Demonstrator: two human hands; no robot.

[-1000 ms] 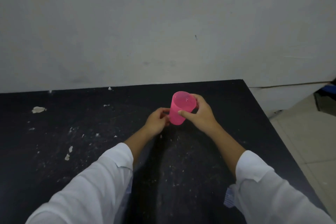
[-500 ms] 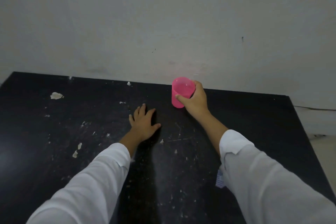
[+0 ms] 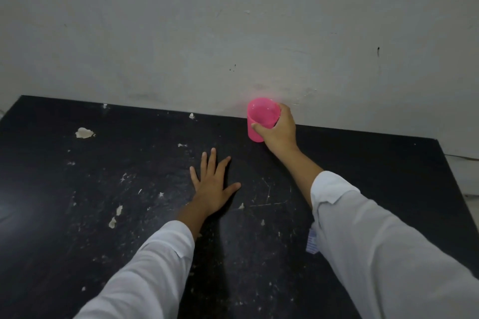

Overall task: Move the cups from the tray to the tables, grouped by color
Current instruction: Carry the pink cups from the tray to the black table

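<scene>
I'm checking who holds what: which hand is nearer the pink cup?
Right. The right hand grips the pink cup by the wall, thumb across its front. The left hand rests flat on the black table, apart from the cup, nearer the person.

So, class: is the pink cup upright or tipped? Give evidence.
Upright: the pink cup has its open mouth facing up, base down at the table, right hand gripping its side.

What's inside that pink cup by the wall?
The cup is open at the top and shows only pink inner wall; it looks empty. The right hand grips its right side and covers that part.
</scene>
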